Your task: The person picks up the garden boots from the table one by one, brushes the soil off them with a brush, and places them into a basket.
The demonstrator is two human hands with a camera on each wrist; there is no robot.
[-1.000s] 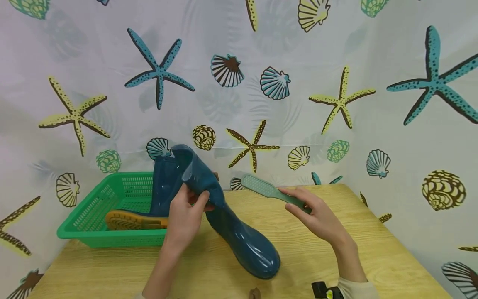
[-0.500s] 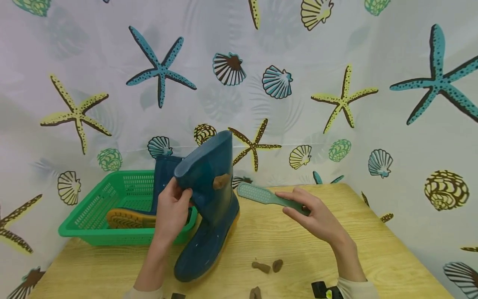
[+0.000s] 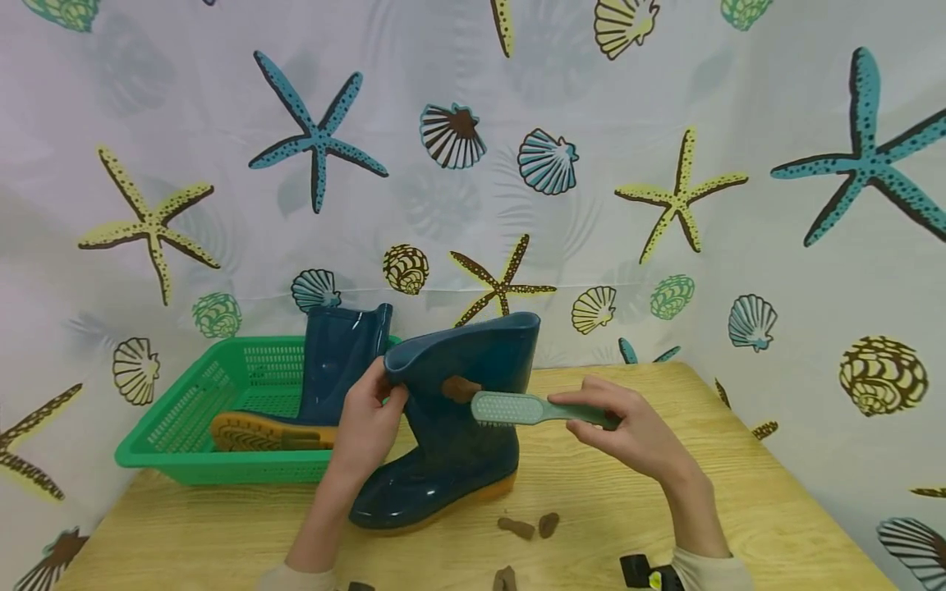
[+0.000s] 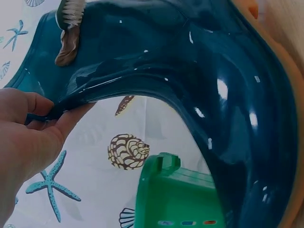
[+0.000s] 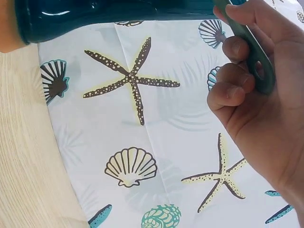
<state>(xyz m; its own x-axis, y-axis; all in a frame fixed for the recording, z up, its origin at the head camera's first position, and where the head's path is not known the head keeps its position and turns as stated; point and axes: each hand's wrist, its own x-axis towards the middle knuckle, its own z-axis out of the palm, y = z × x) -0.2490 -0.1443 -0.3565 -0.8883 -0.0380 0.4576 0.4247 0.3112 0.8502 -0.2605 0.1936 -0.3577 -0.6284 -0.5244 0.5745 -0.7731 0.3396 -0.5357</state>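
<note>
My left hand pinches the top rim of a dark blue rubber boot between thumb and fingers. The boot stands nearly upright over the table with its toe to the left. A brown mud-like lump sticks to its shaft, below the opening. In my right hand is the handle of a pale green scrub brush, held level. From the left wrist view, the white bristles overlap the upper end of the brown lump. The right wrist view shows fingers curled round the handle.
At the left, a green plastic basket holds another blue boot and an orange-brown sole. Several brown crumbs lie on the wooden table at the front. A patterned curtain hangs behind.
My left hand has turned the boot from leaning toe-right to standing toe-left, bringing its brown lump to face the brush. The brush has stayed near the same spot and now meets the shaft.
</note>
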